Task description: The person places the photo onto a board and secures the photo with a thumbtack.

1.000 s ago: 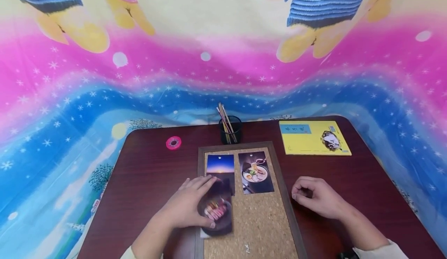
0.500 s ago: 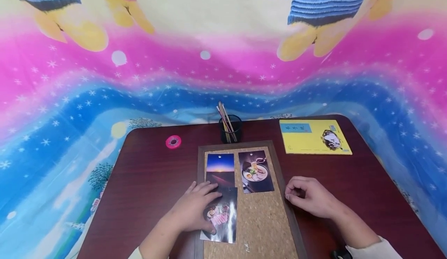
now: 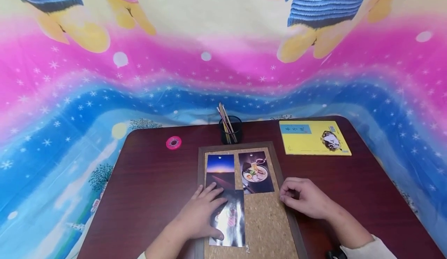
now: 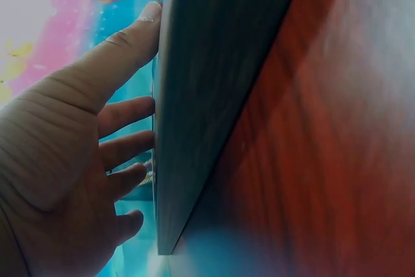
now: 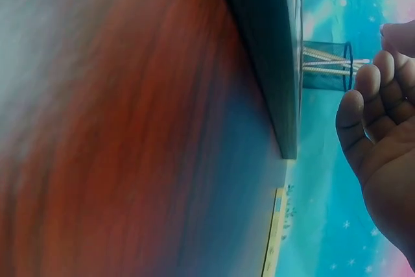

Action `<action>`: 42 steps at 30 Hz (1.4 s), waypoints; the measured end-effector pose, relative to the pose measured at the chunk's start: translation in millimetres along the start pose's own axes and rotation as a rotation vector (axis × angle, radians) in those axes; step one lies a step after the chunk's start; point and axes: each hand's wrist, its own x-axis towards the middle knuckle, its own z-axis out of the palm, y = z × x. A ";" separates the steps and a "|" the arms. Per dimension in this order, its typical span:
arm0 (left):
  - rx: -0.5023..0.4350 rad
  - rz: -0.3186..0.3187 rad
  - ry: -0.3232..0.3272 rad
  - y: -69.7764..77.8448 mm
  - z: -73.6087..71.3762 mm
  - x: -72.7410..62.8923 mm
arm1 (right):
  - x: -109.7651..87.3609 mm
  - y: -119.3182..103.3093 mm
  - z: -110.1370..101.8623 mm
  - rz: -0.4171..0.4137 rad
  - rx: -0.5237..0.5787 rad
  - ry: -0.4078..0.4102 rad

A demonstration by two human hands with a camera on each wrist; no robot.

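A glossy food photo lies on the left half of the framed corkboard, its surface washed by glare. My left hand rests on this photo's left side, fingers spread and thumb near its lower edge. Its top edge overlaps the bottom of a sunset photo. To the right is a photo of a ramen bowl; both upper photos carry a small pin at the top. By the board's right frame, my right hand has curled fingers with thumb and forefinger close together; whether something small sits between them is hidden.
Behind the board stands a black mesh pen cup with several pencils. A pink tape roll lies at the back left, a yellow book at the back right. A patterned curtain surrounds the dark table.
My left hand has slid the food photo slightly right and down, uncovering more of the sunset photo. The right hand has moved left, closer to the board's frame.
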 end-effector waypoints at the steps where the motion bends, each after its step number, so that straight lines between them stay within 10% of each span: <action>1: 0.002 0.002 0.009 1.8 1.3 0.1 | 1.7 -0.9 1.0 0.003 -0.004 -0.006; 42: 0.022 0.018 0.061 49.2 10.7 4.4 | 92.7 -19.5 60.6 -0.004 -0.159 -0.435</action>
